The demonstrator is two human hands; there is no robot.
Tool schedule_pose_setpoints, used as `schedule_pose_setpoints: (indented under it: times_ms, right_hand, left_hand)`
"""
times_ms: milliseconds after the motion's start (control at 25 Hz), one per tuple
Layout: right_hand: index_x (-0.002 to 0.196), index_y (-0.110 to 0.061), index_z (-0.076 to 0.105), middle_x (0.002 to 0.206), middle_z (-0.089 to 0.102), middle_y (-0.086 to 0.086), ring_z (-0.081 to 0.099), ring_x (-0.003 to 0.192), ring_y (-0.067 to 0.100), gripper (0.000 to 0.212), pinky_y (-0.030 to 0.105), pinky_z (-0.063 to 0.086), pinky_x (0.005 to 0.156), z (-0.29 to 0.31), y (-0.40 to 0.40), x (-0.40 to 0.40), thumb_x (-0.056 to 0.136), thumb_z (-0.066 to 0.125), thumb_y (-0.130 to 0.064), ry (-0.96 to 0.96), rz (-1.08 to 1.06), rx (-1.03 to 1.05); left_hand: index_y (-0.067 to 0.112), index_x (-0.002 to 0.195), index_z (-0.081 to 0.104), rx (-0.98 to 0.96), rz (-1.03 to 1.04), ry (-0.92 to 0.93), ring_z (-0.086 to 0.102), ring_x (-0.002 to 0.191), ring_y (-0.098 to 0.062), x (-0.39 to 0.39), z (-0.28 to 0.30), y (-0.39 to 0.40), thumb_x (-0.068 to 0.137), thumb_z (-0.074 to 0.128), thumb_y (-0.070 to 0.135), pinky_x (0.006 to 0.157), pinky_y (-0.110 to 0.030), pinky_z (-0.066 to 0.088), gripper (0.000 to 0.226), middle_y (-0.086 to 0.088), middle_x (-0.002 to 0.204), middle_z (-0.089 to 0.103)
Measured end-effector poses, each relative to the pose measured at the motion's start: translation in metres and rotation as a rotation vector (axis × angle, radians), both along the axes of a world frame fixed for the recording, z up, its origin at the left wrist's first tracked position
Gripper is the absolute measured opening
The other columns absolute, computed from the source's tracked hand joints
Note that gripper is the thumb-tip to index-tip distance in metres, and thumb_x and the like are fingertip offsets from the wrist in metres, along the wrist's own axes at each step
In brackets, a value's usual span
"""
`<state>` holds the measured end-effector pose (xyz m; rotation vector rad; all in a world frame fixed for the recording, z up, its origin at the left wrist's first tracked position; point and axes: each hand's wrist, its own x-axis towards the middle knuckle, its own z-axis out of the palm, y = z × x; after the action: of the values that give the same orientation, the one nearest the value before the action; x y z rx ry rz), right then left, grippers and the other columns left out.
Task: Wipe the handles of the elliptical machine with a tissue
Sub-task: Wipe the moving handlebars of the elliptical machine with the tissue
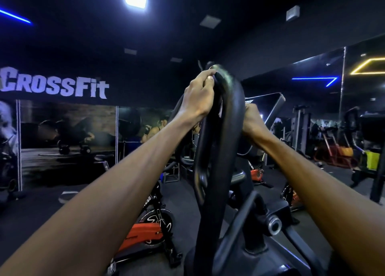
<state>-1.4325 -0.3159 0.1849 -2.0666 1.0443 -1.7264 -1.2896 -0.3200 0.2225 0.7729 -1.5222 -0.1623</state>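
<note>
The elliptical machine's black looped handle [227, 129] rises in the middle of the view, right in front of me. My left hand [198, 94] grips the top of the loop, fingers curled over its upper bend. My right hand [251, 119] holds the right side of the handle a little lower; the handle hides its fingers. A small pale patch [220, 111] shows inside the loop below my left hand. Whether it is the tissue I cannot tell.
The elliptical's frame and pivot [273, 223] stand low in front of me. An orange and black spin bike [152, 230] is at lower left, and more bikes [256, 174] are behind the machine. A mirror wall with weight machines [333, 129] lies to the right.
</note>
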Motion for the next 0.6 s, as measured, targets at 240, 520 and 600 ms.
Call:
schedule_pose_setpoints:
  times_ms: [240,520,600]
  right_hand:
    - [0.065,-0.022,0.067,0.070,0.065,-0.001,0.054,0.065,0.005,0.029,0.031,0.045,0.059,-0.008,-0.011,0.001,0.084,0.068,0.000,0.062,-0.055,-0.103]
    - [0.052,-0.026,0.052,0.047,0.054,-0.010,0.049,0.053,0.001,0.044,0.015,0.037,0.049,-0.011,0.004,0.002,0.087,0.064,-0.003,0.099,-0.171,-0.236]
    - [0.056,-0.014,0.061,0.050,0.061,-0.006,0.057,0.052,0.010,0.032,0.022,0.045,0.049,-0.029,0.001,0.008,0.088,0.062,-0.008,0.045,-0.114,-0.296]
  left_hand:
    - [0.023,0.131,0.060,0.035,0.032,0.053,0.058,0.109,-0.013,-0.001,-0.015,-0.007,0.101,0.038,0.025,0.095,-0.028,0.042,0.037,0.004,0.115,0.068]
    - [0.020,0.130,0.061,0.066,0.023,0.090,0.057,0.110,-0.010,-0.003,-0.034,-0.008,0.102,0.039,0.022,0.096,-0.025,0.041,0.036,0.004,0.118,0.066]
    - [0.020,0.128,0.063,0.093,0.014,0.112,0.059,0.110,-0.011,-0.001,-0.038,-0.007,0.101,0.039,0.024,0.097,-0.027,0.042,0.036,0.007,0.111,0.066]
